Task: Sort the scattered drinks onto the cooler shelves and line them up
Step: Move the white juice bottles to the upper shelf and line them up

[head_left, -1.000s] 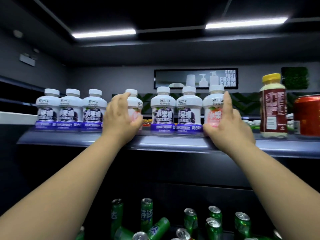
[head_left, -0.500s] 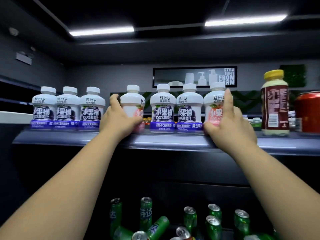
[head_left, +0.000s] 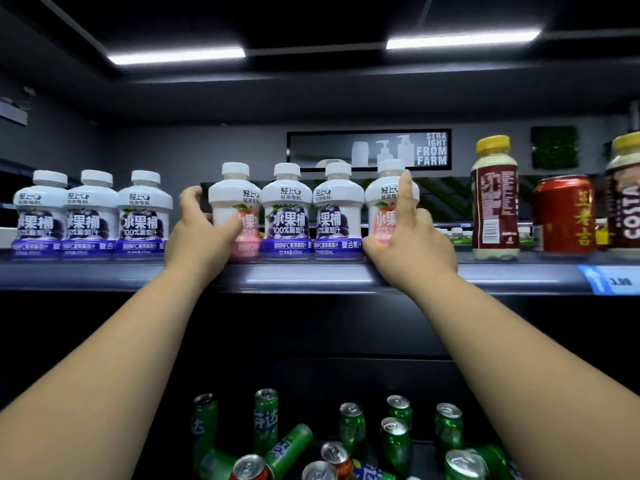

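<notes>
Straight ahead, the head camera shows an upper shelf [head_left: 311,276] carrying seven squat white bottles in a row. Five are purple-labelled bottles [head_left: 91,220]: three together at the left and two between the pink ones. Two are pink-labelled. The left pink bottle [head_left: 239,199] stands fourth from the left, touching its purple neighbour. The left hand [head_left: 199,237] grips it from the left, thumb across the label and fingers curled round its side. The right pink bottle [head_left: 386,202] ends the row. The right hand [head_left: 412,247] holds it low on its right side, thumb at the base and index finger stretched straight up the front. Further right stand two tall brown bottles [head_left: 495,202] with yellow caps, with one red can [head_left: 562,216] between them. Below, green cans [head_left: 394,441] crowd a lower level, at least six upright and several toppled; the full count cannot be told.
</notes>
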`<state>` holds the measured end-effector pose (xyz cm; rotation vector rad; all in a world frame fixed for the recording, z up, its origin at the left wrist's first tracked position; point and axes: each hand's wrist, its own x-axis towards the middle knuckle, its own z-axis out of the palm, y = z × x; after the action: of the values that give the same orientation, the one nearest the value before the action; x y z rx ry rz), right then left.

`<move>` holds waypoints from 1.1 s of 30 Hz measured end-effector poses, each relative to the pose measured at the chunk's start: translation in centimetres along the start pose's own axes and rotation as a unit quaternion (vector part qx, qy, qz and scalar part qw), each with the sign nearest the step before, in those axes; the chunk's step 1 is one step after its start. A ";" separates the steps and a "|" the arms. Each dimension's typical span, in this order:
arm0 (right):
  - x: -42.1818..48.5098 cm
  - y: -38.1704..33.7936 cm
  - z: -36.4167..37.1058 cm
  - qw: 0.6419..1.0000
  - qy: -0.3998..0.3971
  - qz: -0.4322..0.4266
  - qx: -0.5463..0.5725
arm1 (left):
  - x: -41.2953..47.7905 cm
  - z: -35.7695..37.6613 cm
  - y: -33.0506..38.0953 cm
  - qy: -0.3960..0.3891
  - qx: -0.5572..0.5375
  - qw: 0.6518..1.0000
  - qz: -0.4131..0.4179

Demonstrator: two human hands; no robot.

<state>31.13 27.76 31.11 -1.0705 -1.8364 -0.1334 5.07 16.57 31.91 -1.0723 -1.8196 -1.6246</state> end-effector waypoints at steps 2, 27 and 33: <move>0.1 0.3 -0.1 1.000 -0.005 0.000 0.005 | -0.4 0.3 0.3 -0.037 0.076 0.996 0.019; -2.3 -1.8 -3.0 0.908 0.135 0.038 0.395 | -2.3 -3.4 4.8 -0.080 -0.308 0.937 0.140; -6.8 0.6 -5.6 0.918 0.129 0.066 0.370 | -8.5 -0.9 9.2 -0.181 -0.312 0.922 0.139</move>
<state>36.34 21.13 28.53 -0.5926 -1.3794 0.4536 17.22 13.57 30.95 -1.9205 -1.2591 -1.9702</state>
